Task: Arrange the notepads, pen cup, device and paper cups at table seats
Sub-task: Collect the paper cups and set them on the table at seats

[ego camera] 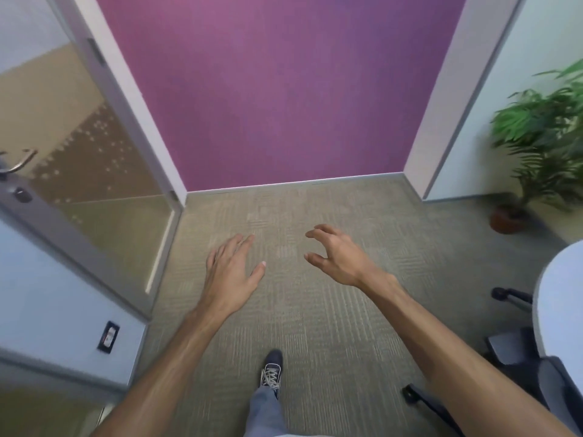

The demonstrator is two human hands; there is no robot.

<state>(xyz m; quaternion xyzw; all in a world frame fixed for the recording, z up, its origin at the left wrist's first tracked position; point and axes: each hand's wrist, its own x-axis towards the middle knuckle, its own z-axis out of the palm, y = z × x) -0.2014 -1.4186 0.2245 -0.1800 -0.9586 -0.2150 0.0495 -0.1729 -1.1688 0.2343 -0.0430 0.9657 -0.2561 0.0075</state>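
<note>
Both bare forearms extend forward over grey-green carpet [315,310]. Left hand [232,272]: palm down, fingers straight and together, holding nothing. Right hand [339,258]: fingers loosely curled and spread, thumb apart, holding nothing. The hands are near each other, not touching. Below them, one dark laced shoe [271,370] under a jeans leg stands on the carpet. Ahead, a purple wall [277,89] meets the floor. Left: a frosted glass door [94,171] with a metal handle [19,164], and a wall outlet [109,336] lower down. Right: a potted plant [542,137] on the floor, a white table edge [558,310], and a wheeled chair base [511,342] beside it.
</note>
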